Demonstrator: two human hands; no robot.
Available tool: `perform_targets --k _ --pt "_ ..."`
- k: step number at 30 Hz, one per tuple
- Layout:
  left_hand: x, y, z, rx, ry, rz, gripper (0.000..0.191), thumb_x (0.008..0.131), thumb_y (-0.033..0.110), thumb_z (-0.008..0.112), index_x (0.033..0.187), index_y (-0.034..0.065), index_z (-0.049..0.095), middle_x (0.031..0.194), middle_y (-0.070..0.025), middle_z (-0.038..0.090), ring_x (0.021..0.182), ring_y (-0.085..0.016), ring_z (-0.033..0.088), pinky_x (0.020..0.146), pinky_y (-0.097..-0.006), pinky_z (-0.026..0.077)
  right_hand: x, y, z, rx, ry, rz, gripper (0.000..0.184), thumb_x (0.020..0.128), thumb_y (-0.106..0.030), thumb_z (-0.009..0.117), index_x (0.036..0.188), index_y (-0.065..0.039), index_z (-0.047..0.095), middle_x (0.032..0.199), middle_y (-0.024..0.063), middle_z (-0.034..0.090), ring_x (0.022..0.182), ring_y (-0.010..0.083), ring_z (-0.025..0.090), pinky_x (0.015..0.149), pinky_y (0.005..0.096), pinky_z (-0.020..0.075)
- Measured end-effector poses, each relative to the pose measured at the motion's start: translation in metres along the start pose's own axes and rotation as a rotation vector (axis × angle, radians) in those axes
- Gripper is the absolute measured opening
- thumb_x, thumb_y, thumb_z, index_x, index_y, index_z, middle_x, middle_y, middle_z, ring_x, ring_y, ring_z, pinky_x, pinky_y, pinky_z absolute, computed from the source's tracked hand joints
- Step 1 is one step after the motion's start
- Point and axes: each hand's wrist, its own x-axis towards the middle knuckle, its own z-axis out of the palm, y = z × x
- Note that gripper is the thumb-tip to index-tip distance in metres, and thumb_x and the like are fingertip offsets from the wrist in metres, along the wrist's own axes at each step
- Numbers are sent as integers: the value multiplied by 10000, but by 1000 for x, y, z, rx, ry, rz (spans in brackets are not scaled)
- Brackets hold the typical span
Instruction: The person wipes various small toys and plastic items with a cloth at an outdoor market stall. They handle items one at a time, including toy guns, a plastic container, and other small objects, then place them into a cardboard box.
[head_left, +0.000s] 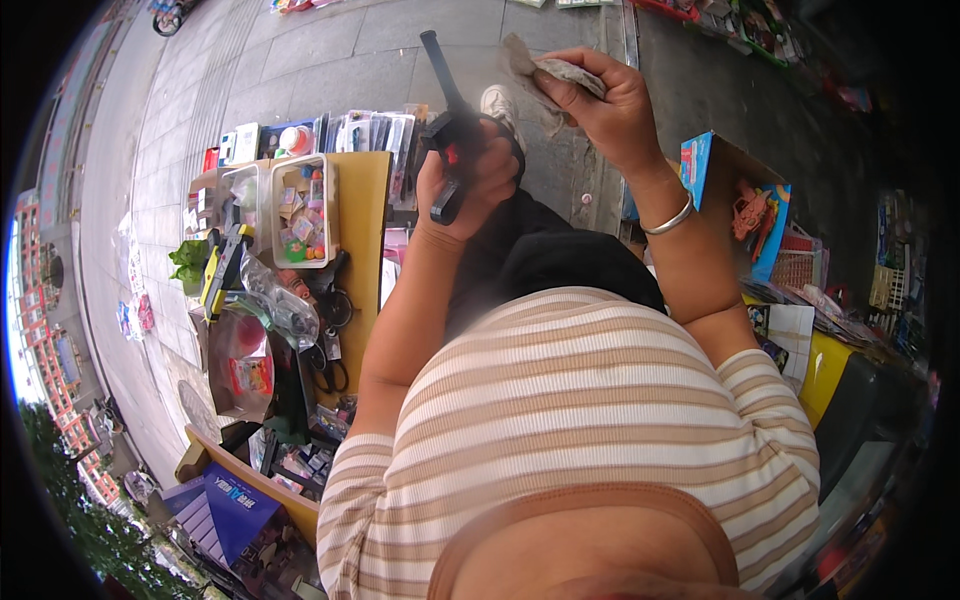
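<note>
My left hand (472, 176) is closed around a black plastic toy gun (448, 101), whose long thin barrel points toward the top of the picture. A small red part shows on the toy near my fingers. To the right, my right hand (604, 97) pinches a crumpled greyish cloth (551, 82) between thumb and fingers. Part of the cloth hangs down on the left side of that hand. The cloth and the toy are apart. Below both hands are my dark trousers and one light shoe (499, 105).
At left, a wooden table (367, 225) bears a clear plastic tub (334, 210) of small toys, a yellow-and-black toy (223, 271) and scissors (330, 373). An open cardboard box (731, 161) with orange toys stands at right. Grey paving (315, 75) lies ahead.
</note>
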Motion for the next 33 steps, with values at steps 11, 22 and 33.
perform_targets --k 11,22,33 --pt "0 -8 0 136 96 -26 593 840 673 475 1097 142 533 878 -41 480 740 -171 415 603 -270 321 14 19 20 14 -198 25 234 866 -230 689 943 -9 684 732 27 638 650 71 585 585 248 481" --pt "11 8 13 465 258 230 587 967 524 372 1395 124 354 1313 -159 479 1132 -306 531 940 -463 452 11 35 35 -264 205 -249 175 789 -185 715 916 -77 664 791 81 680 726 222 671 631 305 512" --pt "14 23 1 213 380 312 426 993 442 384 1260 130 496 1170 -80 578 1068 -235 557 889 -437 480 -10 28 14 -46 158 104 152 848 -164 693 929 -41 656 806 38 681 751 92 620 656 253 496"
